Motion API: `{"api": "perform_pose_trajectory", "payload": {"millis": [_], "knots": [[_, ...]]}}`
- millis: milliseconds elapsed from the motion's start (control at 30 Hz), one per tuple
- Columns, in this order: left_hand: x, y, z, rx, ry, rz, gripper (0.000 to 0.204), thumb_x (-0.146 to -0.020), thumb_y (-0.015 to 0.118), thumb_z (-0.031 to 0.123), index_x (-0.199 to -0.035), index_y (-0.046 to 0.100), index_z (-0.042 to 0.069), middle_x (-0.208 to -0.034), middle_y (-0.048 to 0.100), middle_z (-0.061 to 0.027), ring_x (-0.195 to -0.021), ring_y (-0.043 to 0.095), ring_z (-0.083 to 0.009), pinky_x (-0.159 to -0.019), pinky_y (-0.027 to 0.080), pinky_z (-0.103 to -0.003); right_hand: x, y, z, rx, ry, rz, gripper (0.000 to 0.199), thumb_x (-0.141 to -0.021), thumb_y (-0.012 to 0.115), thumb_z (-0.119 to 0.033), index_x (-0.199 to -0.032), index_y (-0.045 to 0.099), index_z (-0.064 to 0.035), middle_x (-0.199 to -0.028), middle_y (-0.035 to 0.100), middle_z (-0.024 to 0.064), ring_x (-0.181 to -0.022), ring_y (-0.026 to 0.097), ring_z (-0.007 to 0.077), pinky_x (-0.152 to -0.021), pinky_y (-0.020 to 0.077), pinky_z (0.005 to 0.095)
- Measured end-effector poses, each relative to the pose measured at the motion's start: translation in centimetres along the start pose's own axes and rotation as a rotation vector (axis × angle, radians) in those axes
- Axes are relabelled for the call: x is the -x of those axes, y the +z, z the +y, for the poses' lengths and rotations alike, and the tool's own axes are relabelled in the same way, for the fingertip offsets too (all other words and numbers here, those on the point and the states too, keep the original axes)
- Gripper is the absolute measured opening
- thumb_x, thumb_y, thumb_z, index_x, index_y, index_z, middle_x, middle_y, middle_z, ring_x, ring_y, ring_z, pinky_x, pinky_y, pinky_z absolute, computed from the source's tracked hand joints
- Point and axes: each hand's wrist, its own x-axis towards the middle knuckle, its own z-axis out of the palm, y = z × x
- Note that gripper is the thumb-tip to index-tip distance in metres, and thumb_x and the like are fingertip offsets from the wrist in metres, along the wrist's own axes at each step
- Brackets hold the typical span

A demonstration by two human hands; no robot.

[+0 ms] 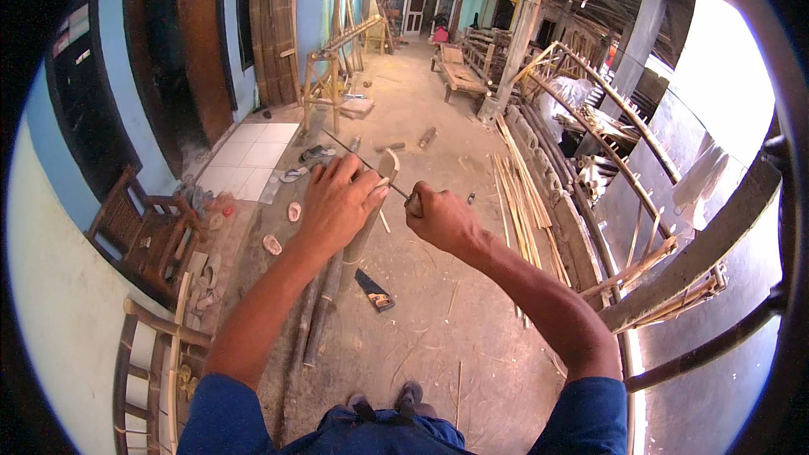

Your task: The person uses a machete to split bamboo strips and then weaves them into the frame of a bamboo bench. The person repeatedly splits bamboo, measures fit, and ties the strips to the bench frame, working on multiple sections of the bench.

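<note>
Bamboo pole [364, 232]: thick, greenish-tan, standing tilted, cut top end pale and slanted, lower end down toward the saw on the floor. Left hand wraps it just below the top. Knife [371, 167]: long thin dark blade lying across the pole's top end, handle hidden in the right fist, just right of the pole.

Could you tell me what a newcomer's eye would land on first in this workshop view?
Dead centre, the left hand grips the top of an upright bamboo pole while the right hand drives a long thin blade across its cut end. A hand saw lies on the dirt floor just below, and split bamboo strips are stacked to the right.
</note>
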Motion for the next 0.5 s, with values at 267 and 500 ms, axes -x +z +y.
{"api": "perform_pose_trajectory", "payload": {"millis": [267, 500], "knots": [[1.2, 0.1, 0.2, 0.307, -0.062, 0.073, 0.02, -0.086, 0.072, 0.022, -0.093, 0.062, 0.005, -0.089, 0.061, -0.0118, -0.085, 0.062, -0.0332, -0.076, 0.048, -0.044, 3.3, 8.4, -1.0, -0.562, 0.301, -0.297, 0.028, -0.083, 0.069, -0.022, -0.091, 0.061, 0.0039, -0.077, 0.067, 0.0239, -0.072, 0.069, 0.0354, -0.064, 0.0528, 0.0451], [0.6, 1.3, 1.2, 0.589, -0.19, 0.045, 0.016, -0.087, 0.069, 0.009, -0.093, 0.058, 0.0, -0.086, 0.061, -0.0171, -0.079, 0.063, -0.0353, -0.069, 0.048, -0.041, 2.4, 10.5, 2.0, -0.469, 0.207, -0.174, 0.024, -0.082, 0.067, -0.019, -0.09, 0.062, 0.0027, -0.076, 0.066, 0.0269, -0.073, 0.069, 0.0412, -0.065, 0.0527, 0.0465]]}}
